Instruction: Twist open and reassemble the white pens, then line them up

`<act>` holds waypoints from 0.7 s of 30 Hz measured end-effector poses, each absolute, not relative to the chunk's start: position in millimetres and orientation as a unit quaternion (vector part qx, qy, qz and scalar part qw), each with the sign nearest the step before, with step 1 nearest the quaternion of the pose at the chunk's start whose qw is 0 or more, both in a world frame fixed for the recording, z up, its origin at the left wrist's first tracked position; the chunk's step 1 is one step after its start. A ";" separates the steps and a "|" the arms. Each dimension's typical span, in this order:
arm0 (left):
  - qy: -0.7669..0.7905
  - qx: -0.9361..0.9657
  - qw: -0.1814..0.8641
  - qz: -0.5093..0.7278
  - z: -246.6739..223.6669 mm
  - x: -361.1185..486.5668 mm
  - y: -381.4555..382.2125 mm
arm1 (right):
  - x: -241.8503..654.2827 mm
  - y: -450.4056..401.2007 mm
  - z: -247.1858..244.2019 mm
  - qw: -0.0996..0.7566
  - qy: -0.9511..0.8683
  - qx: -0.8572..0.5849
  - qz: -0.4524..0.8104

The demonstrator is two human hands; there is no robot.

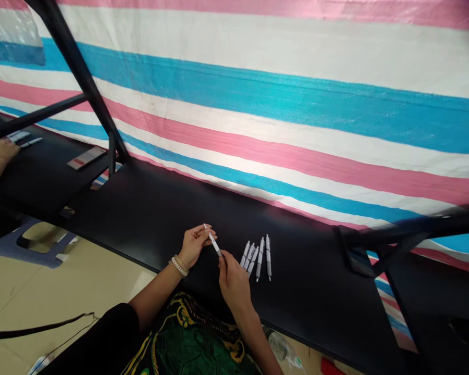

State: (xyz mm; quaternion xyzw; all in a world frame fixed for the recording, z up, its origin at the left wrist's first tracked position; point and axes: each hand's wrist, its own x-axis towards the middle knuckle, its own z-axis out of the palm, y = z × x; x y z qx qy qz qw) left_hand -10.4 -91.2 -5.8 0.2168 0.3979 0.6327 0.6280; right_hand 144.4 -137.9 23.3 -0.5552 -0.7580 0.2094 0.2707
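Note:
A white click pen is held slantwise between my two hands, just above the black table. My left hand pinches its upper end between thumb and fingers. The lower end sits in the closed fingers of my right hand, which hide its tip. Beside my right hand, several white and grey pens lie side by side on the tabletop, the leftmost ones partly covered by that hand. Coiled bands circle my left wrist.
Striped sheeting hangs behind the table. Black metal frames rise at both table ends. On the neighbouring table, another person's hand is near pens, with a flat rectangular item beyond. A stool and a plastic bottle are below.

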 end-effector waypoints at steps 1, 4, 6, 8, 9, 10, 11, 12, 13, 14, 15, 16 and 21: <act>0.396 0.220 0.633 0.628 -5.2 -11.0 -91.4 | 144.6 -138.7 23.0 0.265 -0.760 -0.553 0.216; 0.378 0.224 0.658 0.611 -3.1 -15.2 -92.2 | 143.4 -141.7 23.5 0.253 -0.751 -0.559 0.244; 0.360 0.219 0.679 0.602 -0.9 -18.4 -93.1 | 140.9 -144.6 24.2 0.243 -0.749 -0.560 0.259; 0.333 0.206 0.704 0.593 1.8 -19.9 -93.9 | 137.3 -148.7 23.9 0.236 -0.746 -0.562 0.268; 0.316 0.196 0.718 0.588 3.3 -19.7 -94.1 | 135.2 -151.0 23.0 0.236 -0.743 -0.565 0.271; 0.295 0.182 0.734 0.583 4.5 -18.9 -94.2 | 133.1 -153.6 21.6 0.238 -0.739 -0.568 0.273; 0.272 0.164 0.752 0.578 5.3 -17.7 -94.1 | 130.9 -156.2 19.8 0.240 -0.735 -0.572 0.273; 0.248 0.142 0.770 0.571 5.7 -16.1 -94.0 | 128.9 -158.7 17.5 0.241 -0.733 -0.574 0.274; 0.226 0.119 0.786 0.563 5.5 -14.5 -93.8 | 126.9 -161.2 15.0 0.240 -0.732 -0.575 0.275; 0.207 0.098 0.800 0.555 4.9 -13.1 -93.6 | 125.2 -163.4 12.5 0.239 -0.732 -0.575 0.276; 0.195 0.082 0.810 0.547 4.0 -12.1 -93.3 | 123.8 -165.4 10.1 0.236 -0.733 -0.574 0.277; 0.188 0.071 0.816 0.542 2.9 -11.6 -92.8 | 122.9 -167.1 7.9 0.235 -0.736 -0.571 0.278; 0.208 0.056 0.809 0.548 2.3 -18.6 -87.3 | 128.6 -170.1 6.8 0.286 -0.722 -0.567 0.275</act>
